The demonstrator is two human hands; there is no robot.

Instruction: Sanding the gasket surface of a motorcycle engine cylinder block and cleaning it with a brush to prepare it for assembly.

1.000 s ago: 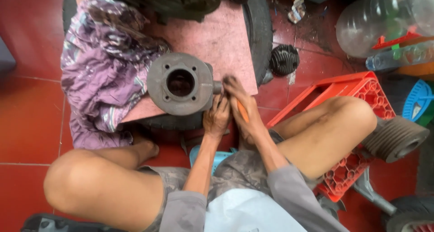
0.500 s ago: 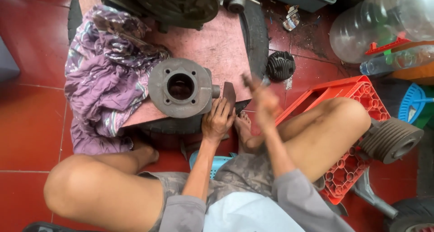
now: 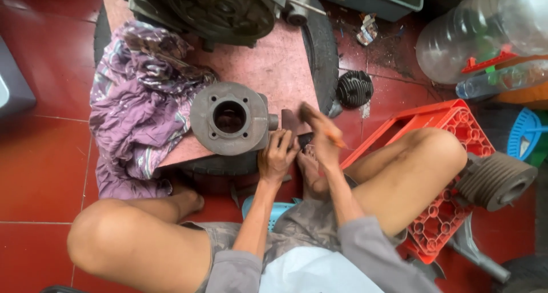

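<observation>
Two hands crowd the cylinder (image 3: 231,119) on the board's edge: left hand (image 3: 278,156) braces it, right hand (image 3: 321,134) clenches an orange tool — one slip tips it floorward.

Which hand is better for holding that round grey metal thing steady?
Probably the left hand. It already rests against the side of the grey cylinder, by its port. The right hand is beside it, off the cylinder, gripping a thin orange-tipped tool.
</observation>
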